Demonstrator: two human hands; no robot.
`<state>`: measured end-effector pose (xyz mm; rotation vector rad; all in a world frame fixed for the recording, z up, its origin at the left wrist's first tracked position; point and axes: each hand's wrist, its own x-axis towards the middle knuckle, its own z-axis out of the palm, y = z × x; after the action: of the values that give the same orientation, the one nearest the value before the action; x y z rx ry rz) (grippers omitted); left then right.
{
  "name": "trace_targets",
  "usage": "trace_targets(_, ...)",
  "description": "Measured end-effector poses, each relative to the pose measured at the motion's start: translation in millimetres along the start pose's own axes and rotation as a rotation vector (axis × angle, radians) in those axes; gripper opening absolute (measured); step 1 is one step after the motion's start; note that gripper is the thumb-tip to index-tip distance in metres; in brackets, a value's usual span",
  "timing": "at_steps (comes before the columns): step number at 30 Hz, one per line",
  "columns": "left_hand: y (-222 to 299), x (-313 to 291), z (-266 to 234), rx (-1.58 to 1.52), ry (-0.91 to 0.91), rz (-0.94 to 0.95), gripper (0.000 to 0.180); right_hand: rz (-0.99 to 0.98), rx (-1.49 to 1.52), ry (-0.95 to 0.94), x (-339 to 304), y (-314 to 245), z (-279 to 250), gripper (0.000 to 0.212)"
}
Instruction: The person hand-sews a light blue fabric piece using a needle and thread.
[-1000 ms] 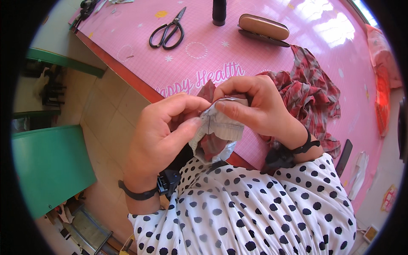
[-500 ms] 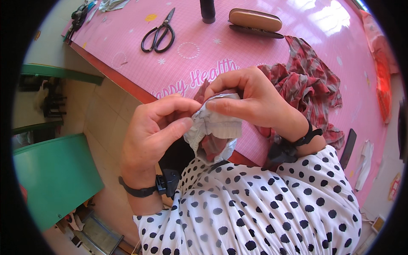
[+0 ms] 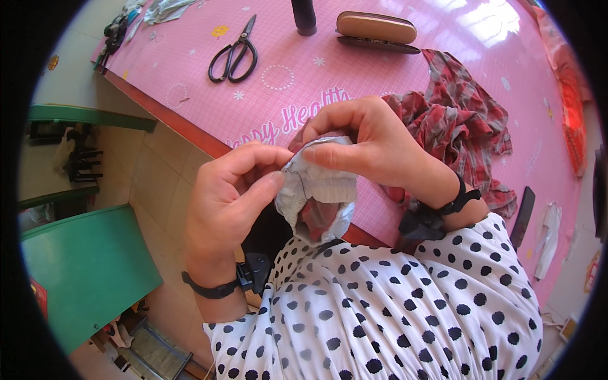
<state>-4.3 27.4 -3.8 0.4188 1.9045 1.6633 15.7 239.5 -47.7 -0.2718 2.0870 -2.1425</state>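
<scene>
Two-handed pinch on grey-white cloth [image 3: 326,189], held before the torso.
Left hand [image 3: 221,206], raised, pinches its left edge, thumb to forefinger; right hand [image 3: 377,142], angled inward, pinches its top edge.

left hand [image 3: 221,197], right hand [image 3: 372,142] pinching

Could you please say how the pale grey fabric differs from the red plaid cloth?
The pale grey fabric is held; the red plaid cloth lies heaped on the pink table. The fabric looks smaller than the cloth. The fabric is mainly plain, the cloth checked. Both are wrinkled.
</scene>
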Motion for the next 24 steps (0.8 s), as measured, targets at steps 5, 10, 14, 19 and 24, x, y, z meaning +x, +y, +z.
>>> trace_targets(5, 1.2, 0.9, 11.8, 0.121, 0.150, 0.031, 0.018, -0.157, -0.217, 0.136, -2.2, 2.3, 5.0, 0.015)
trace_targets(10, -11.4, 5.1, 21.5, 0.248, 0.248, 0.175, 0.017, -0.327, -0.320, 0.222, -6.1, 3.4, 15.7, 0.012)
trace_targets(14, -12.9, 4.7, 19.8, 0.230, 0.248, 0.169, 0.017, -0.337, -0.338, 0.188, -5.6, -0.4, 14.8, 0.011)
trace_targets(19, -6.1, 1.7, 13.5, 0.071, 0.172, 0.062, 0.019, -0.203, -0.285, 0.152, -6.8, -4.8, 9.4, 0.011)
trace_targets(24, -1.6, 0.1, 12.4, 0.057, 0.139, 0.011, 0.018, -0.269, -0.273, 0.128, -6.9, -2.4, 11.9, 0.008)
